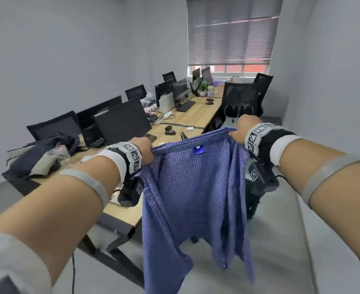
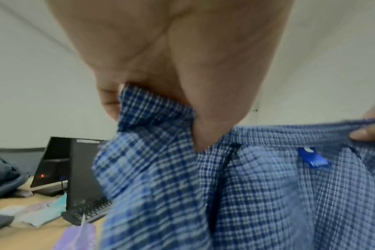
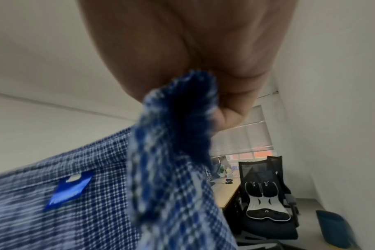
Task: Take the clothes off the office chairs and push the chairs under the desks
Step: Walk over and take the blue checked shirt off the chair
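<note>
Hands hold the garment nearest to the camera: the left hand point(image 1: 146, 150) and the right hand point(image 1: 241, 128) each have their fingers curled round the top edge of a blue-and-white checked woven shirt point(image 1: 187, 187), one at each shoulder end. In the left wrist view the thumb and fingers point(image 2: 208, 132) pinch a fold of cloth, and the right wrist view shows the same kind of pinch on the other corner. The shirt hangs free in the air between the two hands, with its top edge stretched almost level from left to right and its long axis falling straight down toward the grey floor point(image 1: 280, 240). A small blue label point(image 1: 198, 150) sits in the middle of the top edge.

Just to the left of the shirt runs the long light wooden desk point(image 1: 192, 116), so the left hand is nearer to it; I judge the shirt must travel leftward to be laid down there. A heap of dark clothes point(image 1: 41, 153) lies on the desk's near end. Behind the shirt, a black mesh office chair with a black-and-white back cushion point(image 1: 241, 100) stands out from the desk, not yet pushed in.
</note>
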A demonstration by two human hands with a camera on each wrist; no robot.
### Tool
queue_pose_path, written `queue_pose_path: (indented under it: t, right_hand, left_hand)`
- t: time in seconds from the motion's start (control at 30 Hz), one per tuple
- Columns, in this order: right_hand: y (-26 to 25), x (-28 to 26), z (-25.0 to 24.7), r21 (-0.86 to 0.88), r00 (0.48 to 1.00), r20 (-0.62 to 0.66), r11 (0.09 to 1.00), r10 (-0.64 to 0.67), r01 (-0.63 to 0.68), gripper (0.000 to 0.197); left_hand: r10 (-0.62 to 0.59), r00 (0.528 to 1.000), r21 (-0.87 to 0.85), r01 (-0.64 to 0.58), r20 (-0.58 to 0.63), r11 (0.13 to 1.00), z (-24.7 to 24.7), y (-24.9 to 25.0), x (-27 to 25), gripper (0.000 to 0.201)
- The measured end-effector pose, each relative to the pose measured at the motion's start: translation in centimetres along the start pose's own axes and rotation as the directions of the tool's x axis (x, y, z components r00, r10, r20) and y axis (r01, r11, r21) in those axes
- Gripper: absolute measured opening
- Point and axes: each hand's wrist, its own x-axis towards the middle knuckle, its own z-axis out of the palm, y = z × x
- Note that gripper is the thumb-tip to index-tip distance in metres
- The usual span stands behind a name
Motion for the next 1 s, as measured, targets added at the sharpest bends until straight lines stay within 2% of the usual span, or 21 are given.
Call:
queue_pose_path:
  t: [0.07, 0.13, 0.23, 0.33, 0.4, 0.47, 0.53, 0.63, 0.7, 0.73, 0.8, 0.9, 1.0]
  right_hand:
    - [-0.6, 0.0, 0.5, 0.016, 0.999, 0.014, 0.999, -0.039, 0.039, 0.034]
    - [-1.6, -0.3, 0.6, 0.080, 0.995, 0.017, 0.992, -0.095, 0.094, 0.005]
    - [-2.6, -0.5, 0.5, 0.175, 0.988, 0.038, 0.974, -0.151, 0.142, 0.025]
    - [-3.0, -0.6, 0.3, 0.212, 0.965, 0.046, 0.947, -0.256, 0.241, 0.021]
    - [-3.3, -0.7, 0.2, 0.211, 0.949, 0.059, 0.933, -0.310, 0.291, 0.028]
    - [-3.8, -0.8, 0.2, 0.219, 0.929, 0.099, 0.918, -0.357, 0.330, 0.040]
    - [-4.5, -1.3, -0.1, 0.207, 0.916, 0.145, 0.916, -0.375, 0.342, 0.049]
    - [-5.6, -1.8, -0.4, 0.171, 0.911, 0.183, 0.924, -0.370, 0.341, 0.035]
    - [-6.3, -2.0, -0.5, 0.204, 0.901, 0.254, 0.930, -0.351, 0.305, 0.030]
    - [-6.5, -2.1, -0.5, 0.217, 0.878, 0.310, 0.927, -0.364, 0.308, 0.029]
    - [-6.9, -2.3, -0.8, 0.175, 0.843, 0.361, 0.917, -0.400, 0.360, 0.025]
    - [-6.6, -2.2, -1.0, 0.129, 0.867, 0.220, 0.894, -0.447, 0.428, 0.028]
    - [-6.3, -2.0, -1.3, 0.087, 0.874, 0.119, 0.882, -0.471, 0.463, 0.021]
  left_hand:
    - [-0.027, 0.995, -0.010, 0.026, -0.096, 1.000, 0.1, -0.5, -1.0, 0.024]
    - [0.028, 0.986, -0.078, -0.041, -0.165, 0.996, 0.4, -0.8, -1.5, 0.032]
    - [0.118, 0.966, -0.245, -0.174, -0.228, 0.954, 0.6, -1.4, -2.1, 0.035]
    - [0.151, 0.942, -0.347, -0.255, -0.299, 0.903, 0.5, -2.4, -2.3, 0.028]
    - [0.150, 0.927, -0.415, -0.294, -0.344, 0.861, 0.3, -2.7, -2.4, 0.037]
    - [0.145, 0.937, -0.455, -0.286, -0.319, 0.843, -0.3, -2.8, -2.6, 0.048]
    - [0.137, 0.957, -0.427, -0.239, -0.256, 0.872, -0.9, -2.6, -2.8, 0.057]
    - [0.114, 0.973, -0.285, -0.170, -0.203, 0.944, -1.4, -2.5, -3.4, 0.048]
    - [0.150, 0.979, -0.193, -0.174, -0.136, 0.966, -1.5, -2.8, -3.6, 0.044]
    - [0.175, 0.980, -0.166, -0.189, -0.098, 0.968, -1.5, -2.9, -3.8, 0.045]
    - [0.209, 0.976, -0.131, -0.215, -0.058, 0.968, -1.4, -3.2, -4.1, 0.051]
    - [0.269, 0.960, -0.032, -0.272, -0.078, 0.962, -1.2, -3.4, -4.3, 0.054]
    - [0.263, 0.953, -0.024, -0.270, -0.153, 0.963, -1.2, -3.6, -4.1, 0.037]
